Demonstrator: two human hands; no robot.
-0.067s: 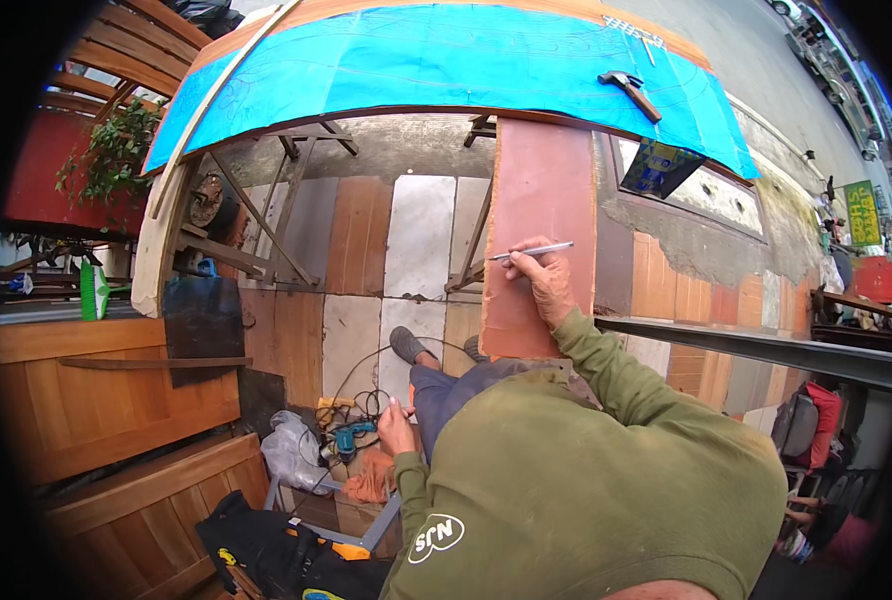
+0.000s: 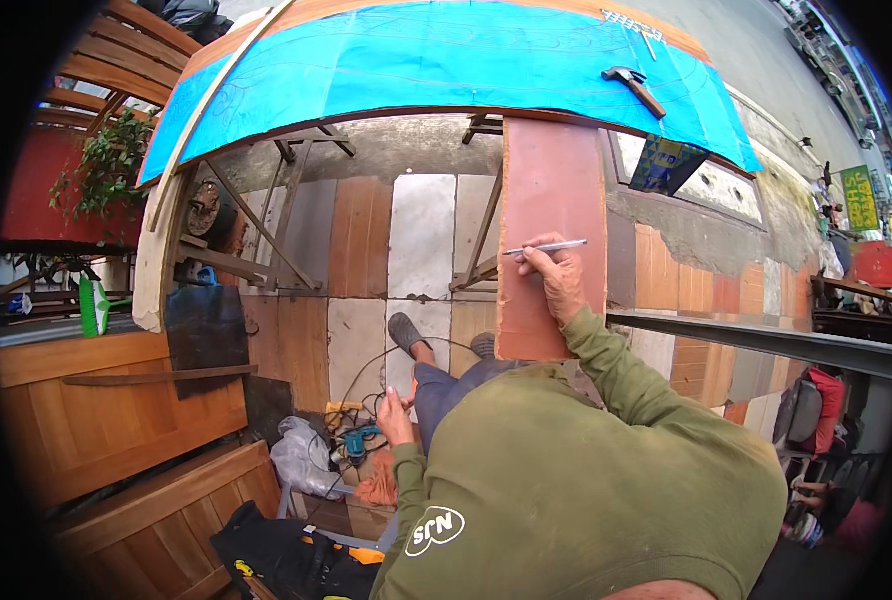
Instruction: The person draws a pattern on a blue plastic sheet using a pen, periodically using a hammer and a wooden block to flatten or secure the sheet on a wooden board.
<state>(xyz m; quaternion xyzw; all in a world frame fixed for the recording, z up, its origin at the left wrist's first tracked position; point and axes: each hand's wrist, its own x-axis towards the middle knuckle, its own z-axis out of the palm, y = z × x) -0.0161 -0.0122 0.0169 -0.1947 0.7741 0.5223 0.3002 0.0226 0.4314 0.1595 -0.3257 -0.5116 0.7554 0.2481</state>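
A long reddish-brown board (image 2: 554, 180) with rough edges runs from under the table's near edge toward my lap. Over its nearer half, my right hand (image 2: 558, 277) is closed around a slim silver-grey pen (image 2: 556, 247), held almost level. The pen's tip points left, near the board's left edge; whether it touches the surface I cannot tell. My left hand (image 2: 397, 418) hangs low beside my left thigh, its fingers loosely bent and apart. Nothing shows in it. Near it on the floor lies a teal power tool (image 2: 362, 440) with a dark cord.
A blue-covered table (image 2: 396, 65) stands ahead, with a hammer (image 2: 635, 90) at its right. Wooden panels (image 2: 126, 415) lie at the left, near a green brush (image 2: 93, 306). A clear plastic bag (image 2: 306, 458) sits by the tool. A metal bar (image 2: 756, 343) extends to the right.
The whole view has shifted a little. My right hand and the pen stay at nearly the same place over the board, and my left hand remains low by my thigh.
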